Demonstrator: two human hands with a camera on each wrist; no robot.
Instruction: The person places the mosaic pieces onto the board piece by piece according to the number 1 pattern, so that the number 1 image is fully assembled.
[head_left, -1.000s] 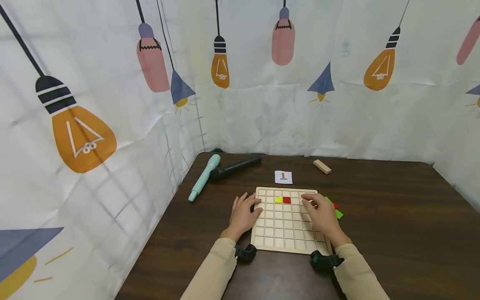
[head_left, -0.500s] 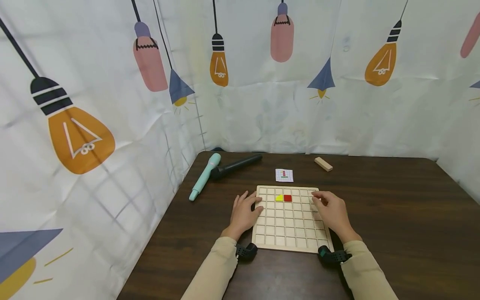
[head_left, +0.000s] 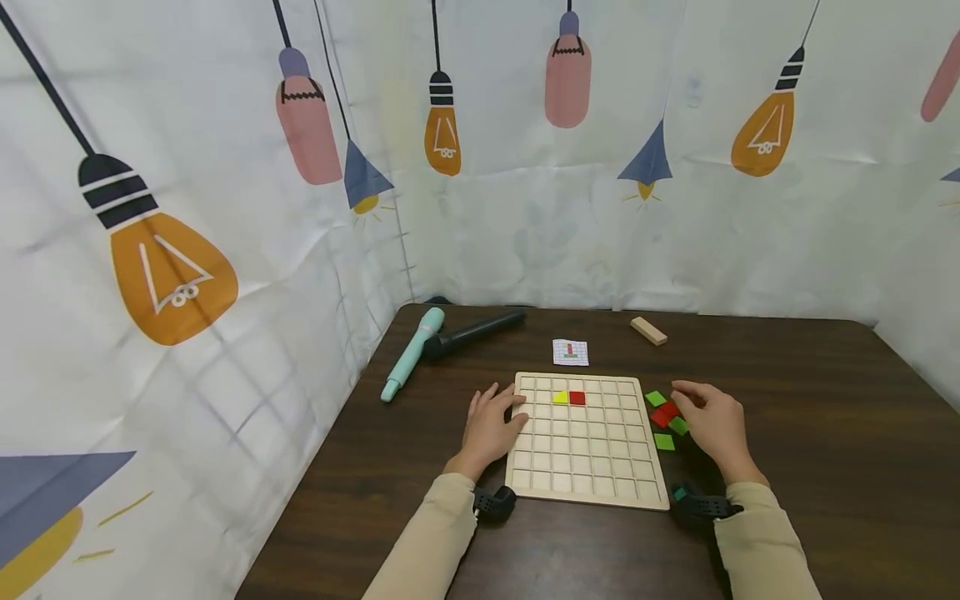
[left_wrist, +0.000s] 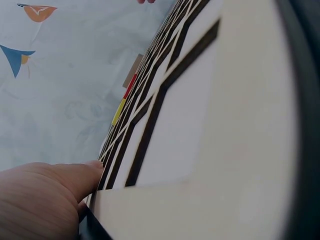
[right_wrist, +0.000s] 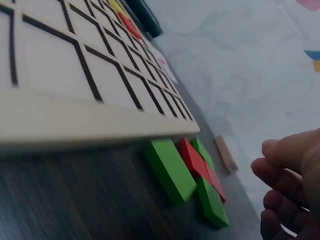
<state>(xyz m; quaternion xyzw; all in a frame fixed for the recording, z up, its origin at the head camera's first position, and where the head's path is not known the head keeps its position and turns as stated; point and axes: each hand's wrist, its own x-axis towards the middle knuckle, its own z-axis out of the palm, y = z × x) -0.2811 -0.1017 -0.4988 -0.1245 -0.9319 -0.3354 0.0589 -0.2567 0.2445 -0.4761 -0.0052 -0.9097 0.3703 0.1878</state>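
A pale wooden grid board point(head_left: 585, 467) lies on the dark table. A yellow tile point(head_left: 560, 397) and a red tile point(head_left: 577, 398) sit side by side in its second row from the far edge. My left hand point(head_left: 489, 433) rests on the board's left edge with relaxed fingers. To the right of the board is a loose group of red tiles point(head_left: 663, 414) and green tiles point(head_left: 663, 442). Just right of this group is my right hand point(head_left: 716, 425), its fingers loosely bent. In the right wrist view nothing shows between thumb and forefinger, and green tiles point(right_wrist: 170, 172) lie apart from them.
A small printed pattern card point(head_left: 571, 352) lies beyond the board. Farther right is a light wooden block point(head_left: 648, 331). A mint-green, stick-like object point(head_left: 412, 355) and a black cylindrical object point(head_left: 476, 335) lie at the far left. A white patterned curtain point(head_left: 510, 225) stands behind the table.
My right hand has moved right, from above the board's right side to beyond the tile group, so those tiles now show. My left hand stays at the board's left edge.
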